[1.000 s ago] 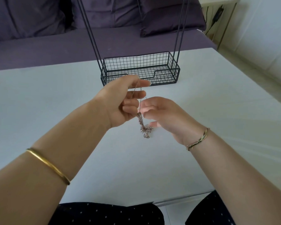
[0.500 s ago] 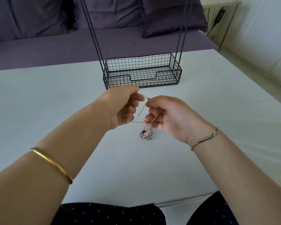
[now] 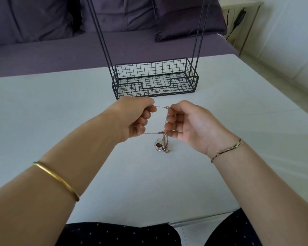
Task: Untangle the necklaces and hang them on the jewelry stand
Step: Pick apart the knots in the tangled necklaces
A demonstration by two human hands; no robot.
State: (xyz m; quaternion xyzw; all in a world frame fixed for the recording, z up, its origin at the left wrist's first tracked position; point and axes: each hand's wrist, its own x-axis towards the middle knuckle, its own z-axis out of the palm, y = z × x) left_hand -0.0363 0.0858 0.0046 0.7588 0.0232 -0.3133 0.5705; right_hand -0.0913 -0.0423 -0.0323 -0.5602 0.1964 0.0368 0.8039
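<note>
Necklaces: a tangled bunch of thin chains (image 3: 161, 145) hangs between the two hands, over the middle of the worktop (image 3: 60, 112) and nearer than the jewelry stand (image 3: 155, 89).
Long axis: two strands stretch level from left to right. The upper strand (image 3: 161, 107) ends in a small clasp (image 3: 167, 107) at the right fingertips, and the lower strand (image 3: 150, 133) runs into the bunch. The bunch itself hangs straight down.
Place against the hands: the bunch sits just below the right hand's lowest fingers, right of the left hand. Whether its bottom touches the worktop, I cannot tell.
Left hand: the left hand (image 3: 135, 118) is curled into a loose fist and pinches the left ends of both strands.
Right hand: the right hand (image 3: 187, 125), palm turned toward the viewer, has its fingers curled and pinches the clasp end above and the top of the bunch below.
Hands together: a small gap lies between them, bridged only by the chains.
Change: half a second ago the hands were almost touching and the chain between them was slack and slanted. Now they are farther apart and both strands are pulled straight. A second ago the bunch hung long from the left hand.
Jewelry stand: a black wire basket with thin rods rising out of view, beyond the hands and apart from them.
Wrists: a gold bangle (image 3: 57, 180) on the left forearm, a braided cord bracelet (image 3: 226, 150) on the right.
Behind: a purple sofa (image 3: 60, 50) past the far edge.
</note>
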